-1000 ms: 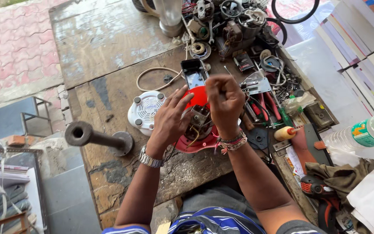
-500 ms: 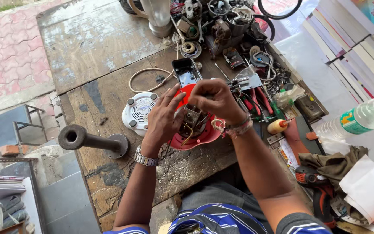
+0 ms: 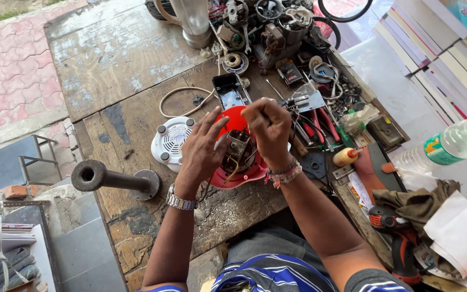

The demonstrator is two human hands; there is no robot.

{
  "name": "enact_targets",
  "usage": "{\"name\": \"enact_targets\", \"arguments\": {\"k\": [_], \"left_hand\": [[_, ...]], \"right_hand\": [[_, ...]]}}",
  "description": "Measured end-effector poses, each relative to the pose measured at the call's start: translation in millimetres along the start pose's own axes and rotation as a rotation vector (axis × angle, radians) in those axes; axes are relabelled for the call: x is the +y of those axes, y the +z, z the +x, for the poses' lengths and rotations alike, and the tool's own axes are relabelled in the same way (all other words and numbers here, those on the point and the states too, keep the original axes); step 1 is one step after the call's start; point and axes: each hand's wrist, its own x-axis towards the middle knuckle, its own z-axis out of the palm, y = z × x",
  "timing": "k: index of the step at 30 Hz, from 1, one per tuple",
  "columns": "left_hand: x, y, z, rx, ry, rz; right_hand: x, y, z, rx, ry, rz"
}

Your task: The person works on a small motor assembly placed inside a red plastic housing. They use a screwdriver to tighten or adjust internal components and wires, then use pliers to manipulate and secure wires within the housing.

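A red round appliance housing (image 3: 233, 174) lies opened on the worn wooden workbench (image 3: 114, 59), with a small motor and yellow and dark wires (image 3: 238, 148) showing inside. My left hand (image 3: 201, 148) rests on its left side, fingers spread against the rim and motor. Just above the motor, my right hand (image 3: 268, 127) is closed, pinching something thin that I cannot make out. A white vented cover (image 3: 169, 141) lies beside the housing on the left.
A metal pipe on a flange (image 3: 112, 178) sits at the bench's left edge. Pliers and screwdrivers (image 3: 320, 127), motor parts (image 3: 271, 32), a black tray (image 3: 228, 92), a plastic bottle (image 3: 449, 143), an orange drill (image 3: 398, 238) and a rag crowd the right and back.
My right hand has lifted off the red housing and closed above the motor. The left hand has stayed on the housing's left side. The view has shifted slightly.
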Motion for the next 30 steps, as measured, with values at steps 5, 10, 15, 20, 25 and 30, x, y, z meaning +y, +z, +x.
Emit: {"name": "enact_targets", "arguments": {"k": [5,10,15,20,25,30], "left_hand": [[-3,1,1,0.005,0.005,0.015],[2,-4,6,0.008,0.015,-0.057],[2,-6,0,0.021,0.020,-0.099],[-5,-1,-8,0.021,0.043,-0.051],[-5,1,-10,0.020,0.034,-0.031],[-4,1,-11,0.036,0.032,-0.012]], "right_hand": [[1,-12,5,-0.136,0.124,0.013],[-7,-40,40,-0.775,0.329,0.376],[-13,-45,28,-0.674,0.400,0.120],[-15,-34,20,-0.424,0.267,0.181],[-25,-31,13,-0.291,0.193,0.127],[-23,-28,12,-0.222,0.171,0.116]]}}
